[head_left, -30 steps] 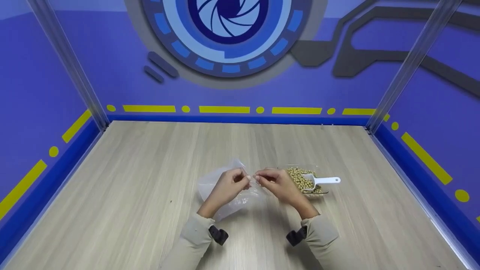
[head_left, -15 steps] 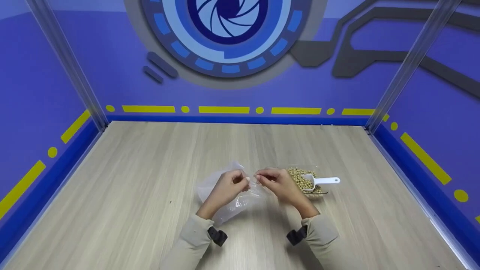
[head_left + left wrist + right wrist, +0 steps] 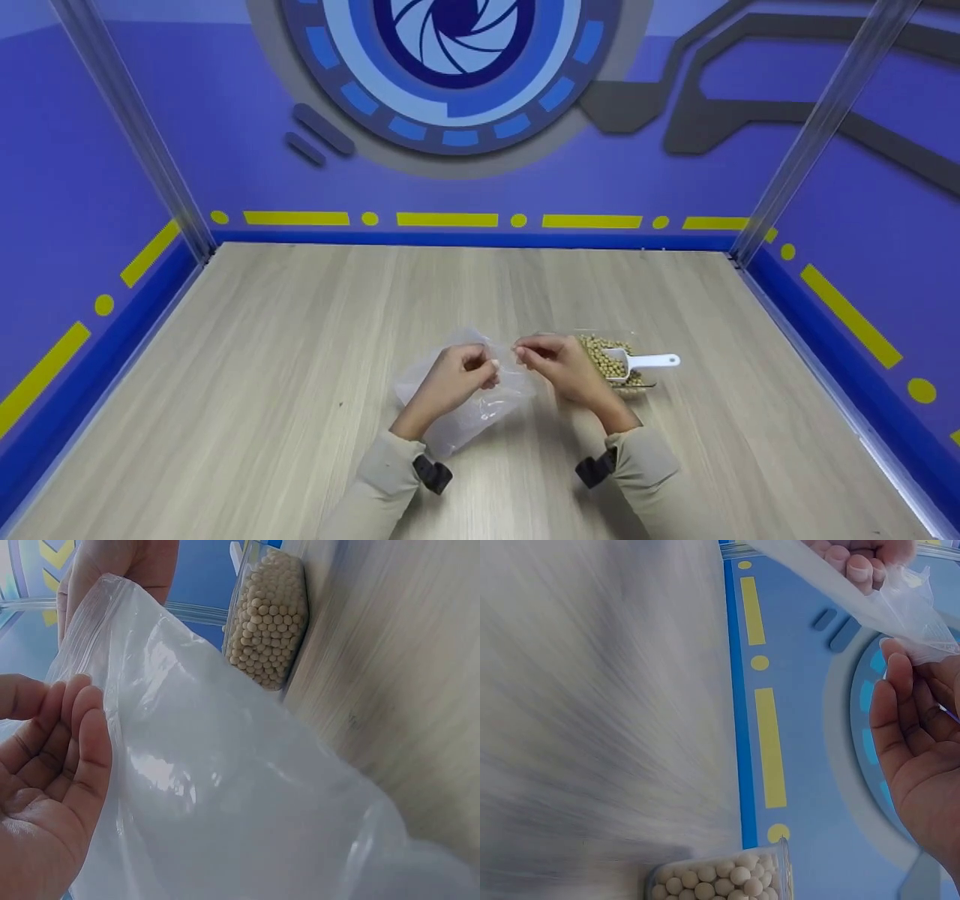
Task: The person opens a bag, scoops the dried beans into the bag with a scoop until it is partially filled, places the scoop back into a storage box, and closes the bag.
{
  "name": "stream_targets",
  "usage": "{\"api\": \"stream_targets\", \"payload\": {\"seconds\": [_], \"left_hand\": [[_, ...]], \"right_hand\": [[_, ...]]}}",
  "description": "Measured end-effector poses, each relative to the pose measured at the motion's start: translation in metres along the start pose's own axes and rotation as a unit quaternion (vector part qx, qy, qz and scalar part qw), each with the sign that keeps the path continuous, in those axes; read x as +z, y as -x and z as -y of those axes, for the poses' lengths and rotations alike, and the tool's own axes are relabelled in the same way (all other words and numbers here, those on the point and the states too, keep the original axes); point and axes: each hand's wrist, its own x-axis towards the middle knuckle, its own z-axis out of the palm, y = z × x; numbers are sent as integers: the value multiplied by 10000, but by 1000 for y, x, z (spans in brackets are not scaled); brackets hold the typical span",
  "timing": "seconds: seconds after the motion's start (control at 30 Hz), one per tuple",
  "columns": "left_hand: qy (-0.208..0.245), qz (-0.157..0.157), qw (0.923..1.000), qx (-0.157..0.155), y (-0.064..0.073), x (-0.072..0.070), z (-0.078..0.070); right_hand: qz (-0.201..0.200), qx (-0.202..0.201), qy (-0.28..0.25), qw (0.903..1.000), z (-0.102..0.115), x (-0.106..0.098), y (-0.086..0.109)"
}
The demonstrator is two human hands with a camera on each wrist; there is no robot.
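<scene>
Plastic of a translucent bag (image 3: 480,420) hangs over the table (image 3: 225,390), its upper edge pinched by the left hand (image 3: 456,373) and, at a corner, by the right hand (image 3: 562,365). Uneven pulling could make the slick film slip or tear. Just beside the right hand, a clear box (image 3: 784,864) holds beans (image 3: 598,357); a sideways knock might jolt the scoop (image 3: 652,361) and scatter them.

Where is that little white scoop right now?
In the head view, the white scoop sits among the pale beans in the clear container, just right of the person's right hand, its handle pointing to the right.
</scene>
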Motion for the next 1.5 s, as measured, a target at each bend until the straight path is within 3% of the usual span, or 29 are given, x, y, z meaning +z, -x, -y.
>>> {"api": "stream_targets", "payload": {"seconds": [0.17,0.4,0.57,0.67,0.8,0.93,1.03,1.13,1.5], "left_hand": [[-106,16,9999,16,1,0,-2],[-160,136,9998,-16,13,-4,-31],[-147,203,9996,90,17,-6,-37],[-168,245,9996,-6,16,-5,-33],[-204,264,9994,-69,9,-1,-14],[-174,335,9993,-11,5,-1,1],[-160,420,9990,7,5,-2,4],[-157,487,9987,38,6,-2,4],[-216,685,9974,114,8,-4,5]], "right_hand": [[89,-22,35,10000,13,-4,0],[37,140,-58,9999,-16,0,-1],[2,77,-87,9999,-23,0,-2],[-23,75,-29,10000,-24,0,-2],[-44,233,103,9997,-22,0,-2],[-19,442,247,9987,-5,-3,-2],[-23,517,250,9983,-7,-4,-2],[-60,549,174,9983,-23,-3,-1],[-129,563,138,9982,-26,-5,0]]}}
